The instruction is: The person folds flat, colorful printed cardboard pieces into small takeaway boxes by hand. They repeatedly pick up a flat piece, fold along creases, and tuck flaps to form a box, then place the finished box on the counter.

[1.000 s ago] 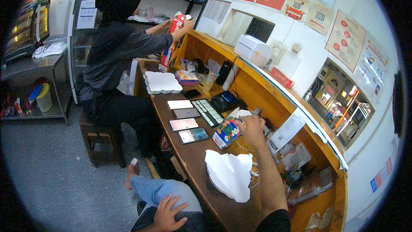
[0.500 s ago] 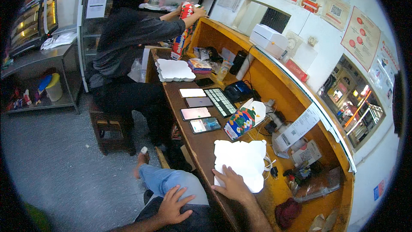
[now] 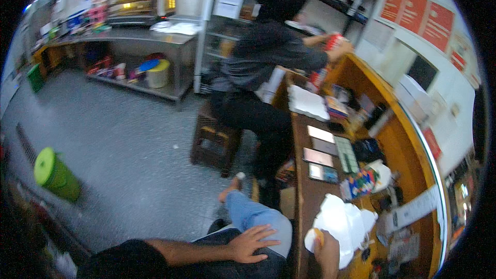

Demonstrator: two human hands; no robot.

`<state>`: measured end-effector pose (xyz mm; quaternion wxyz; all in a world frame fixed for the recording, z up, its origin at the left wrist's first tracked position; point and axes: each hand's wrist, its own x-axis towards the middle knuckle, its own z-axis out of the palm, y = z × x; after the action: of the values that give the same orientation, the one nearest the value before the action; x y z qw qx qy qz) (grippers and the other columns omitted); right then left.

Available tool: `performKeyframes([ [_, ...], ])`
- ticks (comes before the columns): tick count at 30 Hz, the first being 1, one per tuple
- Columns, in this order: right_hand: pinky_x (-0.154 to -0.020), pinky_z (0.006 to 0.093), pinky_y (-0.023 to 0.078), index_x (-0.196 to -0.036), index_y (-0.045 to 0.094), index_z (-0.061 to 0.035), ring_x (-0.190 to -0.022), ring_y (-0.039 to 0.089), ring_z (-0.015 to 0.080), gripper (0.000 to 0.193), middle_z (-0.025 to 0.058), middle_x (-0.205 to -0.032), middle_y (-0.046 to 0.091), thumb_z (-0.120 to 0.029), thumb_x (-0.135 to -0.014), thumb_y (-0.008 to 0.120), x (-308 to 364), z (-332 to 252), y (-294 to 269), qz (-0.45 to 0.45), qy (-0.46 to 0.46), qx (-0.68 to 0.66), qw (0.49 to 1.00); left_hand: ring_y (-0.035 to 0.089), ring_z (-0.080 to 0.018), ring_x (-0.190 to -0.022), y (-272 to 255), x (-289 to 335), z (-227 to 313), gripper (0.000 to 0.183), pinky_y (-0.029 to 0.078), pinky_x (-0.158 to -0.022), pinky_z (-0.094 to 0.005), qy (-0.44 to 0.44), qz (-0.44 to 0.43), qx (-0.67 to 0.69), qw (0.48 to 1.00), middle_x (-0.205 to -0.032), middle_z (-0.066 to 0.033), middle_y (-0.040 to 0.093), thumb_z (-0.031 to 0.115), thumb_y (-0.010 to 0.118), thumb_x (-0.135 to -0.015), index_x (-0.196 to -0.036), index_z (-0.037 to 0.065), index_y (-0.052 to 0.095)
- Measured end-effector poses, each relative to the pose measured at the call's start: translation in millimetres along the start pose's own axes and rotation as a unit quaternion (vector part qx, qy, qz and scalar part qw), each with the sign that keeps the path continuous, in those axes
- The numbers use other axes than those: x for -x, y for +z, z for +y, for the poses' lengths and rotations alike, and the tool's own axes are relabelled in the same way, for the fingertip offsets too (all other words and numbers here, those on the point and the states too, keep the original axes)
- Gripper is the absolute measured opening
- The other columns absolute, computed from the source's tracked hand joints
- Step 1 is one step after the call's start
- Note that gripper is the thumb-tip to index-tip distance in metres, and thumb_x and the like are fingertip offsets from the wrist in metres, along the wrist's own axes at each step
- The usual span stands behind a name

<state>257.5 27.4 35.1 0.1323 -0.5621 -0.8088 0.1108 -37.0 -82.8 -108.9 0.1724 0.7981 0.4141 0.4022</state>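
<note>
My left hand [image 3: 254, 244] lies on my thigh, palm down with its fingers spread. At the table's near edge, my right hand [image 3: 326, 254] is closed around a small round thing [image 3: 313, 238] with a white face and an orange-yellow rim; blur hides its exact kind. White scalloped-edged card pieces [image 3: 333, 219] lie right beside that hand, some angled or unfolded toward the right. Just beyond them sits a colourful patterned carton [image 3: 359, 183]. Several phones [image 3: 318, 156] lie in a column farther up the brown table [image 3: 305, 196].
A co-worker in dark clothes [image 3: 258, 57] sits on a brown stool [image 3: 214, 139] at the far end, holding a red package [image 3: 333, 41]. Another white card stack [image 3: 307, 102] lies near them. A wooden partition [image 3: 413, 144] borders the table's right side. A green bin [image 3: 54, 173] stands at left.
The view has swung left. My right hand, earlier flat on the white card, now grips the round thing, and the card pieces have shifted. My left hand remains on my thigh.
</note>
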Motion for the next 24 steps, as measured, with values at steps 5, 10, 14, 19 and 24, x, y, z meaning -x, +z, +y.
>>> performKeyframes([
  [5,-0.109,0.0488,0.053,-0.138,0.071,-0.0016,-0.124,0.070,0.0467,0.041,0.0306,-0.129,0.073,-0.030,-0.114,0.053,-5.3,-0.6,-13.6,-0.067,-0.069,-0.067,0.993,0.024,-0.0477,-0.166,-0.7,3.3,-0.9,0.069,0.023,-0.133,-0.0640,-0.007,0.005,0.002,1.000,-0.179,-0.0192,0.031,0.046,0.062,-0.106,-0.169,0.024,0.047],
  [10,-0.105,0.0455,0.056,-0.130,0.074,0.0016,-0.114,0.073,0.0434,0.042,0.0285,-0.117,0.076,-0.029,-0.113,0.052,-12.4,41.3,-39.3,0.108,-0.087,-0.095,0.986,0.023,-0.0479,-0.166,-0.2,6.8,-4.7,0.070,0.024,-0.133,-0.0638,0.000,0.036,0.001,0.999,-0.180,-0.0193,0.030,0.045,0.063,-0.105,-0.169,0.021,0.047],
  [14,-0.106,0.0463,0.055,-0.131,0.074,-0.0008,-0.117,0.072,0.0418,0.037,0.0259,-0.121,0.075,-0.023,-0.107,0.056,13.9,-9.7,-102.5,0.250,-0.106,-0.041,0.962,0.025,-0.0479,-0.165,7.8,3.4,2.2,0.070,0.024,-0.132,-0.0638,0.020,0.027,0.034,0.999,-0.179,-0.0196,0.030,0.047,0.061,-0.106,-0.169,0.020,0.046],
  [19,-0.108,0.0473,0.055,-0.131,0.075,-0.0037,-0.121,0.070,0.0397,0.036,0.0226,-0.126,0.075,-0.016,-0.100,0.061,11.6,-75.3,-122.1,0.235,-0.265,-0.009,0.935,0.034,-0.0469,-0.160,-19.9,-9.8,12.6,0.061,0.027,-0.132,-0.0607,-0.038,0.086,0.102,0.990,-0.166,-0.0220,0.043,0.038,0.067,-0.106,-0.158,0.010,0.052],
  [24,-0.115,0.0546,0.049,-0.129,0.077,-0.0077,-0.126,0.068,0.0358,0.042,0.0145,-0.132,0.074,-0.008,-0.089,0.067,29.5,-126.5,-97.5,0.102,-0.362,0.122,0.918,0.045,-0.0442,-0.152,-103.8,-57.2,67.4,0.052,0.034,-0.130,-0.0601,0.122,0.250,0.006,0.960,-0.156,-0.0210,0.050,0.030,0.080,-0.099,-0.137,0.005,0.056],
])
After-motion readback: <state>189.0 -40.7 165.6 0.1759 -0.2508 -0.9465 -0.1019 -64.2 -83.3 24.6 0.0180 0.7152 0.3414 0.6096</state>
